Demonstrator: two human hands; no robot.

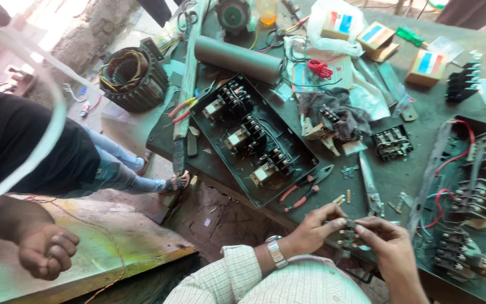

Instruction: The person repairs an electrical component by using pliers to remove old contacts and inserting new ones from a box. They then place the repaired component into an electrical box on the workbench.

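My left hand [314, 227], with a metal watch and a checked sleeve, and my right hand [390, 250] meet at the near edge of the dark green workbench [400, 174]. Both pinch a small grey electrical part [349, 235] between their fingertips; my fingers hide most of it. Just beyond my left hand lie red-handled pliers [305, 190]. An open black starter box [254, 138] with three contactors lies farther back. A second open box [473, 197] with red wires sits right of my right hand.
Another person in a black shirt and jeans stands at the left, fist [47, 251] closed, a white strip [40, 135] hanging in front of them. A motor stator [127, 76], a grey cylinder [237, 57], small cartons [426, 65], rags, screws and screwdrivers litter the bench.
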